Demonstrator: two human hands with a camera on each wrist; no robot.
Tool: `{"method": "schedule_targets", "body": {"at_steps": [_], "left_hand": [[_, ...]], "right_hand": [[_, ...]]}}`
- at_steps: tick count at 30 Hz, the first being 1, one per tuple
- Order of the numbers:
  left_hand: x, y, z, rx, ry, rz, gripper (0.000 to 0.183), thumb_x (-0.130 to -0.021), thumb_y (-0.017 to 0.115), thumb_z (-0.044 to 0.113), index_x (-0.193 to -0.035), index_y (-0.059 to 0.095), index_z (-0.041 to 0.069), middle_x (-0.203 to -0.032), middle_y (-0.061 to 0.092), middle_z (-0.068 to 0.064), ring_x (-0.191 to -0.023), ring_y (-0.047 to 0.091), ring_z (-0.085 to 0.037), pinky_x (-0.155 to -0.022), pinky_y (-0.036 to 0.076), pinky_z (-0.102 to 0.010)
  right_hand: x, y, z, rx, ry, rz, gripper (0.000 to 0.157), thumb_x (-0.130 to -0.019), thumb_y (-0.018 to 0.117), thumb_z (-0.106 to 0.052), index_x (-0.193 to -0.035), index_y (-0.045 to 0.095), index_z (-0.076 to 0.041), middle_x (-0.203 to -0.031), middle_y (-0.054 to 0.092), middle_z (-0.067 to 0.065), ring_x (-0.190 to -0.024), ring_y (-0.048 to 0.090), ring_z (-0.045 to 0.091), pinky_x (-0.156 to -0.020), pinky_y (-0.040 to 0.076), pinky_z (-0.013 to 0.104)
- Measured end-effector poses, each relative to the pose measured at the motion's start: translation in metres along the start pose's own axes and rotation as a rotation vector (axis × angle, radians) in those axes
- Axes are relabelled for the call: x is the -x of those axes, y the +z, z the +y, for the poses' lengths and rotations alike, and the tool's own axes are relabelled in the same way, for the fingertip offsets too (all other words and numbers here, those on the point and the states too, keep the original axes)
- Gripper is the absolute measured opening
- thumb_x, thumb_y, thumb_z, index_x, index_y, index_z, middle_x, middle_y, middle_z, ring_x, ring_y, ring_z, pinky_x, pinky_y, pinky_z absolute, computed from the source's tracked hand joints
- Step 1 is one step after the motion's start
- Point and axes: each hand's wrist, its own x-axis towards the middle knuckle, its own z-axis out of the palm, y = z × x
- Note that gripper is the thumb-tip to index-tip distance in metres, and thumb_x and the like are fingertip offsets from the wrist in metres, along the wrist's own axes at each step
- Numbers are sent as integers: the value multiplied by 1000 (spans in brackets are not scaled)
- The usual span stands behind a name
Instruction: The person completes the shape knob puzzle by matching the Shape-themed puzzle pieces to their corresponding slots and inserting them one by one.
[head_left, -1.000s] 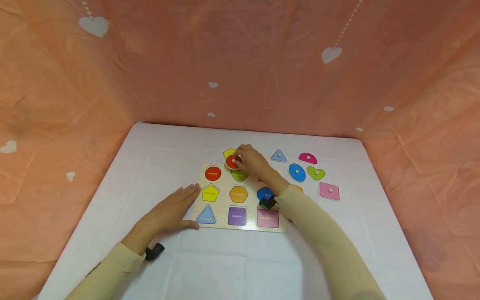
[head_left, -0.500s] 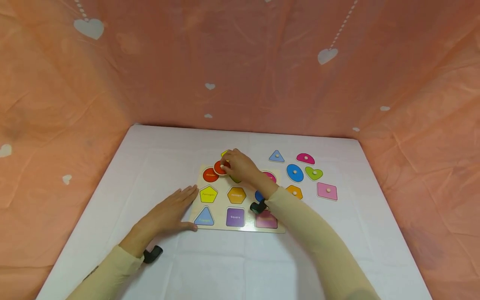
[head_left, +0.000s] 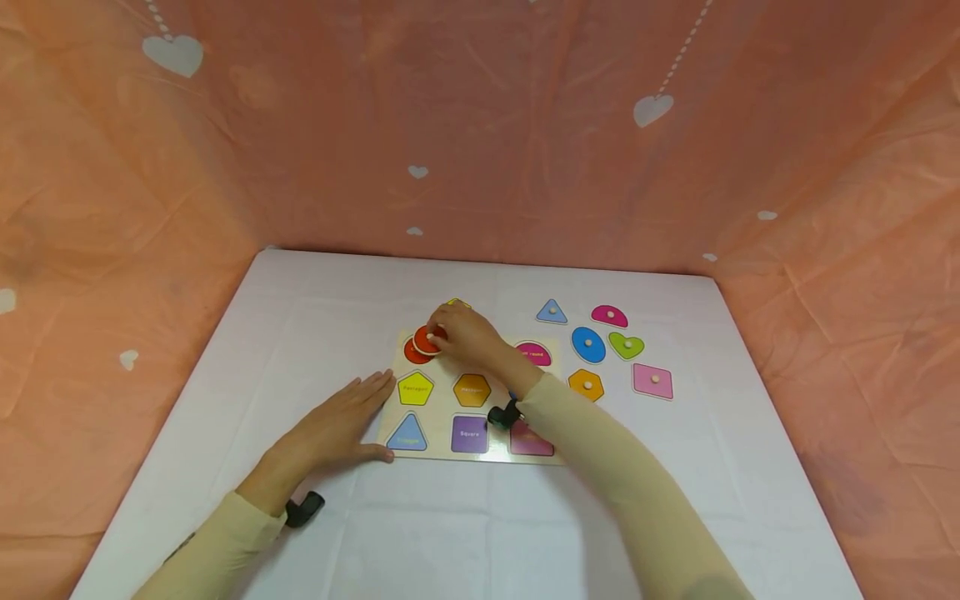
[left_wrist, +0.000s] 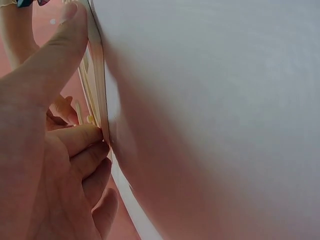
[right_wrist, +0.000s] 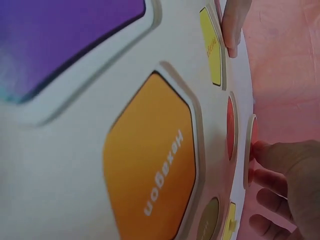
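My right hand (head_left: 471, 335) pinches the knob of a red circle puzzle piece (head_left: 424, 341) over the upper left corner of a wooden shape puzzle board (head_left: 442, 417). In the head view the piece partly overlaps the board's red circle recess (head_left: 413, 354). From the right wrist, the piece (right_wrist: 248, 157) stands just off the board's face, beside that recess (right_wrist: 231, 127). My left hand (head_left: 330, 429) lies along the board's left edge with fingers extended. In the left wrist view its fingertips (left_wrist: 97, 134) and thumb touch the board's side (left_wrist: 99, 85).
Loose knobbed pieces lie right of the board: a light blue triangle (head_left: 552, 312), magenta half round (head_left: 610, 317), blue oval (head_left: 588, 345), green heart (head_left: 626, 345), orange hexagon (head_left: 586, 386) and pink rectangle (head_left: 652, 382). A yellow piece (head_left: 459, 302) shows behind my right hand.
My right hand has carried the red circle piece left, from the board's far edge to its red circle recess. The left hand keeps its place at the board's edge.
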Motion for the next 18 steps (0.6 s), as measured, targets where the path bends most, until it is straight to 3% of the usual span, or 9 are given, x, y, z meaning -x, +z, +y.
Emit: {"method": "schedule_targets", "body": {"at_steps": [8,18], "left_hand": [[0,-1,0,3,7,6,117,-82,89,57,-165,33,-6,-173,32,-21,-160,32,-39,-132,25,-56],[1,-1,1,-4,-1,5,117,-83,88,58,-165,33,-5,-173,32,-20,-160,32,-38,-132,25,-55]], "right_hand": [[-3,8,-6,-2,19,-39,23,-108,68,-30,-121,75,-14,-126,73,1,-118,60,19,-108,54,32],[-6,13,-12,38,5,-52,23,-108,67,-31,-121,76,-15,-127,73,0,-122,61,20,-115,50,32]]}}
